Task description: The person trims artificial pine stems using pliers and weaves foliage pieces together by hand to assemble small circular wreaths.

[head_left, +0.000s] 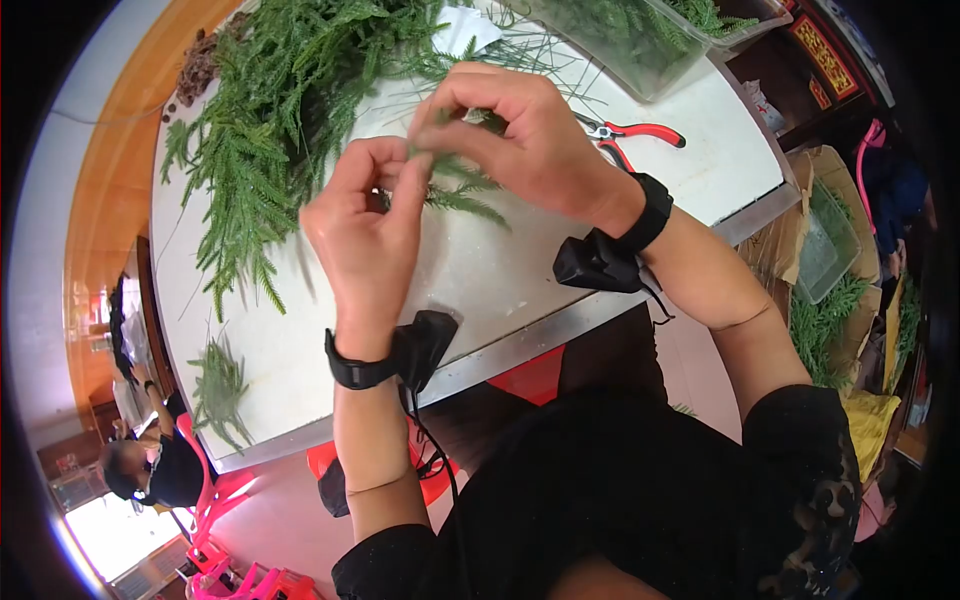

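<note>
My left hand (365, 225) and my right hand (515, 135) meet above the white table (300, 350), both with fingers pinched on a green artificial pine sprig (465, 203). Its needled tips stick out below my right hand, while the part between my fingertips is mostly hidden and slightly blurred. A large heap of similar pine sprigs (270, 130) lies just left of and beyond my left hand. Pliers with red handles (645, 130) rest on the table to the right of my right hand, their jaws partly covered by it.
A clear plastic bin (640, 50) with greenery stands at the back right. One small sprig (218, 390) lies near the left edge. Brown pine cones (198, 70) sit at the far left. A cardboard box (815, 240) holds greenery beside the table. Another person (160, 460) sits at lower left.
</note>
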Motion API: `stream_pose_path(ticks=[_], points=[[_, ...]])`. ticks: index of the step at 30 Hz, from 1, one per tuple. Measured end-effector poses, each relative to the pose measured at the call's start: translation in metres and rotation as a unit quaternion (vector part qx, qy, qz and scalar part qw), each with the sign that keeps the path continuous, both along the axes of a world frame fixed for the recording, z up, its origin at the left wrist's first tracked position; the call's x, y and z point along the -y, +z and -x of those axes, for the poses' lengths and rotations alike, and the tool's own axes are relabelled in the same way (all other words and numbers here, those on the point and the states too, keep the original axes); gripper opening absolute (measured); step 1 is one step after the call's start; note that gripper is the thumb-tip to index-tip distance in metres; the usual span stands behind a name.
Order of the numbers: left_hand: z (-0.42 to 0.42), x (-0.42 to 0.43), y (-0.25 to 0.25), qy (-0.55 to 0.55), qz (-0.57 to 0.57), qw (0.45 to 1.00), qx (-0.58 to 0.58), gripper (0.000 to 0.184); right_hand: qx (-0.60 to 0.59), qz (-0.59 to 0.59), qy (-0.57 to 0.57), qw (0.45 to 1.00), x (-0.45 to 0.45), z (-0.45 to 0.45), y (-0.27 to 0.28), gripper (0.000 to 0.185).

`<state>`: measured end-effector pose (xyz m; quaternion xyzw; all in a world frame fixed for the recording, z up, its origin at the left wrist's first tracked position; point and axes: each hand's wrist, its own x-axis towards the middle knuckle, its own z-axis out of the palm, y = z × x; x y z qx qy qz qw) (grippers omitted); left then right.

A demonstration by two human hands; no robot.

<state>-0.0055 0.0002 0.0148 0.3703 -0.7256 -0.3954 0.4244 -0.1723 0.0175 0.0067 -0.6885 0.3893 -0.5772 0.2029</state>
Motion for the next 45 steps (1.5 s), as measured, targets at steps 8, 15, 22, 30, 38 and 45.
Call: stream_pose_path(ticks=[8, 15, 22, 30, 38, 45], points=[[0.0, -0.004, -0.005, 0.164, 0.192, 0.967, 0.036, 0.01, -0.052, 0.234, 0.0, 0.971, -0.001, -0.009, 0.008, 0.024], [-0.009, 0.003, 0.006, -0.091, -0.15, 0.981, -0.085, 0.013, -0.137, 0.298, 0.021, 0.945, -0.002, 0.003, 0.012, 0.029], [-0.005, -0.004, 0.012, -0.148, -0.356, 0.84, -0.382, 0.012, -0.168, 0.334, -0.006, 0.928, -0.001, 0.003, 0.015, 0.03], [-0.009, 0.003, -0.003, -0.094, -0.276, 0.882, -0.37, 0.004, -0.112, 0.281, -0.06, 0.951, -0.001, -0.008, 0.004, 0.02], [-0.005, 0.001, -0.008, 0.032, -0.021, 0.976, -0.213, 0.001, 0.161, -0.19, 0.033, 0.968, -0.019, -0.019, 0.017, 0.014], [-0.003, 0.002, 0.006, -0.049, -0.246, 0.929, -0.271, 0.006, 0.256, -0.207, 0.069, 0.942, -0.011, -0.013, 0.009, 0.018]])
